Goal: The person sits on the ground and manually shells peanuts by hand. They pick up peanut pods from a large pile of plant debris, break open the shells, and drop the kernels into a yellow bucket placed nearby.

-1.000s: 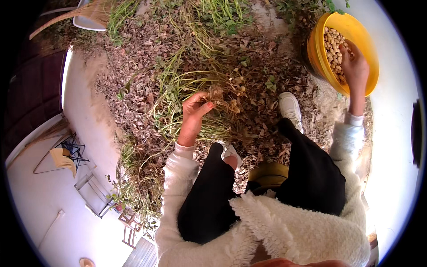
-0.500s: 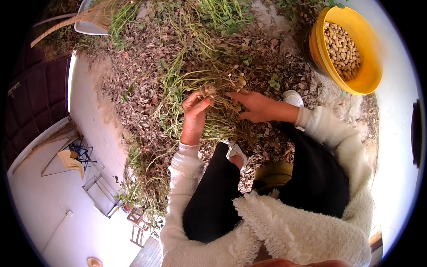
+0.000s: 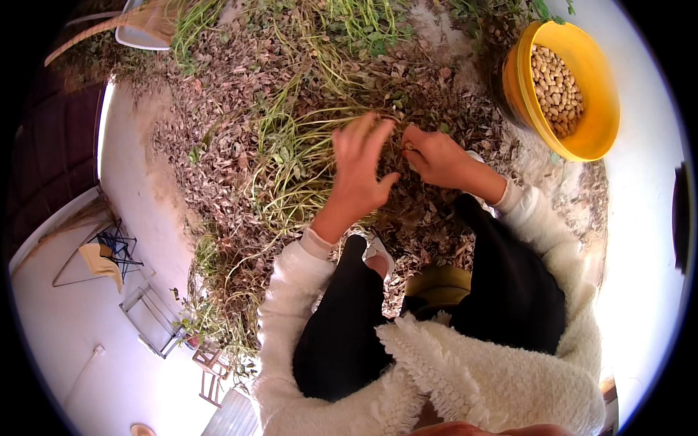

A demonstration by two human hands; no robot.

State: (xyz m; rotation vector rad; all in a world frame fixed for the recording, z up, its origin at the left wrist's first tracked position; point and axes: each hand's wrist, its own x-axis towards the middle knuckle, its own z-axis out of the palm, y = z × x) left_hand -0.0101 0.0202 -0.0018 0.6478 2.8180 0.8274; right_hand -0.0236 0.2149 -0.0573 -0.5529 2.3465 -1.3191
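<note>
Over a bundle of pulled peanut plants [image 3: 302,145], my left hand [image 3: 360,171] is open, its fingers spread and slightly blurred. The plants' green-yellow stems fan out to the left and under it. My right hand [image 3: 442,158] is just to the right, its fingers closed in a pinch. A small tan bit between those fingertips looks like a peanut; the fingers hide most of it. At the upper right stands a yellow bucket [image 3: 533,87], tilted in view, with many unshelled peanuts [image 3: 557,91] inside.
Dry brown leaves [image 3: 211,138] cover the ground, with more green stems [image 3: 360,22] at the far side. A broom [image 3: 149,22] lies over a pale basin [image 3: 138,40] at the far left. A folding stool [image 3: 116,247] and metal frame [image 3: 149,320] stand left.
My left hand has let go of the plants' root end and opened, moving right. My right hand has moved slightly right and closed its fingers. The view has shifted slightly.
</note>
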